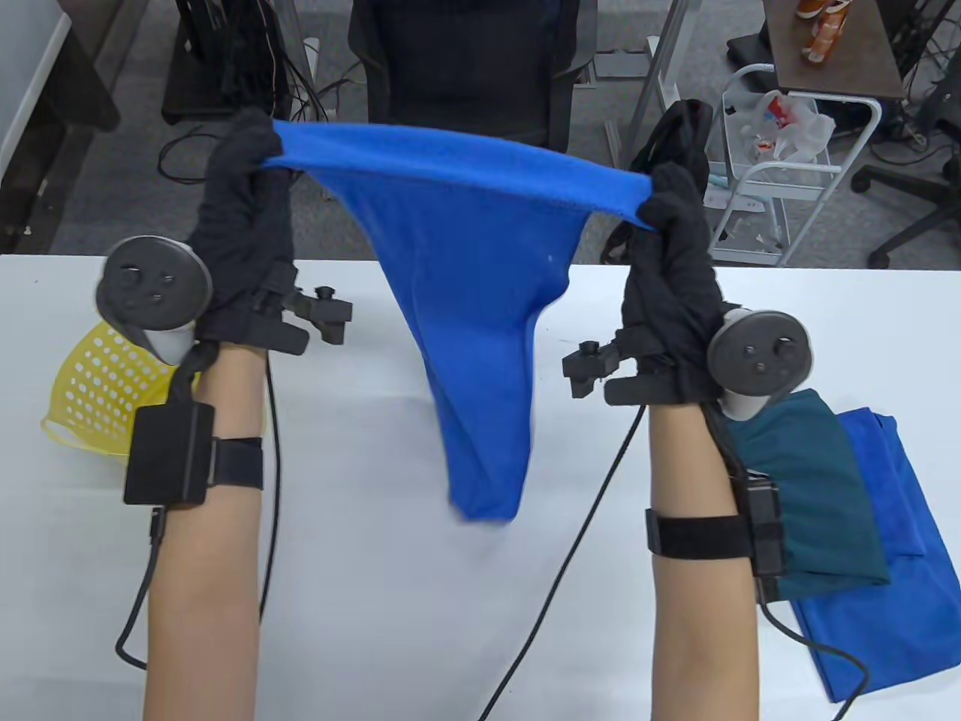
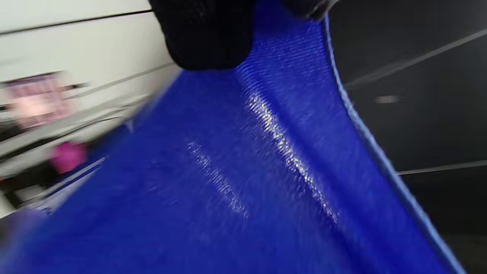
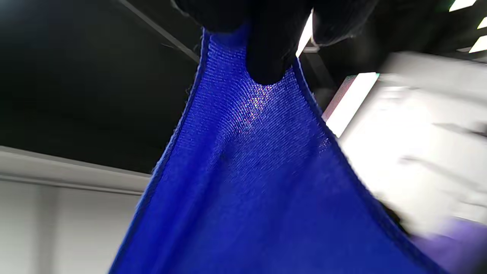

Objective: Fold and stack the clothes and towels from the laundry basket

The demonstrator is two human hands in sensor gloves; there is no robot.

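Blue fuzzy towel (image 1: pixel 473 300) hangs in the air above the white table (image 1: pixel 375 586), with its top edge pulled tight so it can open out flat for folding. The left hand (image 1: pixel 240 203) pinches one top corner and the right hand (image 1: pixel 672 225) pinches the other. A folded dark green cloth (image 1: pixel 811 496) lies on a folded blue cloth (image 1: pixel 893 601) at the right, likely the stack, and the yellow plastic basket with holes (image 1: pixel 97 390) sits at the left.

White table (image 1: pixel 375 601), yellow laundry basket (image 1: pixel 94 390) left, folded teal cloth (image 1: pixel 811 496) on blue towel (image 1: pixel 893 586) right
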